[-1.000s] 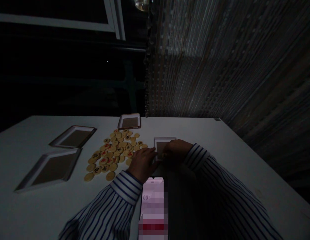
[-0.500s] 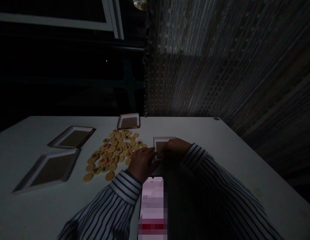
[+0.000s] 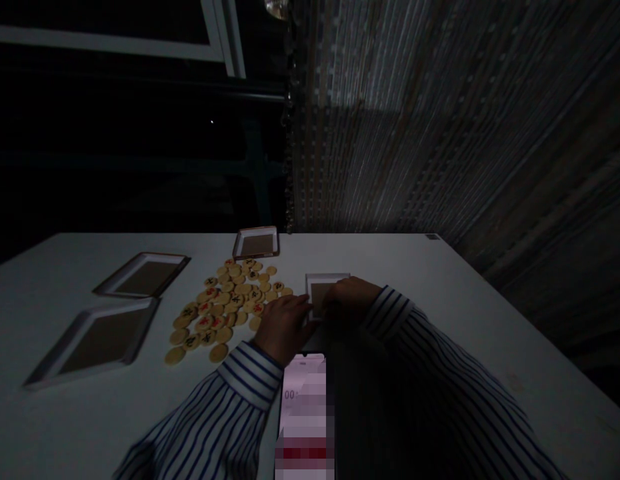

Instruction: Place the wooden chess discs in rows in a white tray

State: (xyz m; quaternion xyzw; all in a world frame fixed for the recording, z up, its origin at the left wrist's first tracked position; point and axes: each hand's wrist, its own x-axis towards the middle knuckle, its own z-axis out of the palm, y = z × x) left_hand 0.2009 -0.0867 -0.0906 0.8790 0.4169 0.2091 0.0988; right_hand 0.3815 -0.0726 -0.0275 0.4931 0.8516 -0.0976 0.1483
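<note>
A small shallow white-walled box with a brown bottom lies in the middle of the white table. My left hand rests at its left edge, fingers stretched towards the box wall and thumb apart. From the right, my right hand reaches over the box with curled fingers; its fingertips are in shadow, and what they hold, if anything, is hidden. Left of my left hand is a loose heap of round wooden xiangqi pieces, some with red or black characters showing.
Three more shallow boxes or lids lie on the table: one at the back, one at left and a larger one nearer. A lit phone is in front of me. A bead-string curtain hangs behind the table.
The view has shifted very slightly. Both hands keep nearly the same place at the small box, and the pieces lie as before.
</note>
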